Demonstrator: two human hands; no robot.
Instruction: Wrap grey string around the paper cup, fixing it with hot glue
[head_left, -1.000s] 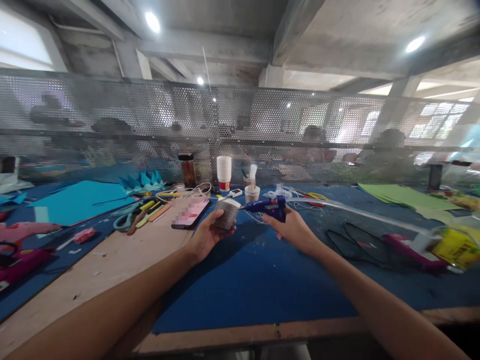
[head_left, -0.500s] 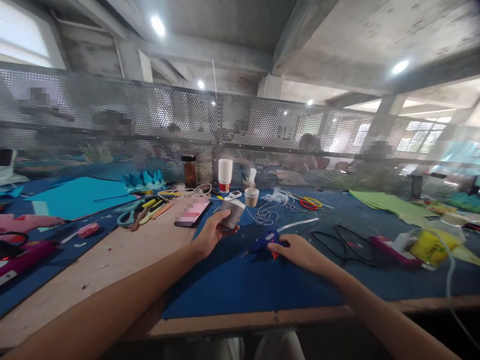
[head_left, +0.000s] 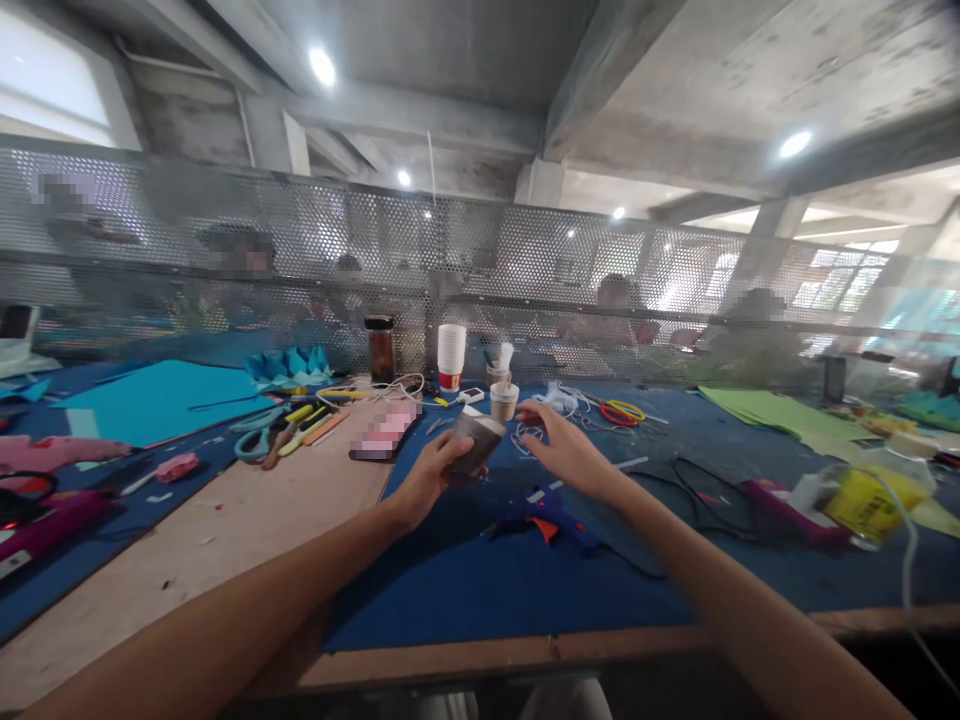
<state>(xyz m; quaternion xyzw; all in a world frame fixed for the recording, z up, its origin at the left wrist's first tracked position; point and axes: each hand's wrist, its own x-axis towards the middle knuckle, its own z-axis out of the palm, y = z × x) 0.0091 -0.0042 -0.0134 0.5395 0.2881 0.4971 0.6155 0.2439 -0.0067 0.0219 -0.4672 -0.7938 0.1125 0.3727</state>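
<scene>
My left hand (head_left: 429, 478) is closed around a small grey paper cup (head_left: 478, 441), held above the blue mat (head_left: 480, 570). Just right of the cup, my right hand (head_left: 564, 446) hovers with its fingers spread and nothing in it. A blue glue gun (head_left: 546, 514) lies on the mat below that hand, its cable trailing off to the right.
A phone (head_left: 385, 432), scissors and pens (head_left: 285, 425) lie to the left on the wooden tabletop (head_left: 225, 520). A stack of cups (head_left: 450, 357), a dark jar (head_left: 380, 349), small cups and wire coils stand behind. A perforated metal screen (head_left: 525, 270) backs the bench; people sit beyond it.
My right hand lowered the glue gun to the mat, let go of it, and rose open beside the cup. The left hand kept the cup.
</scene>
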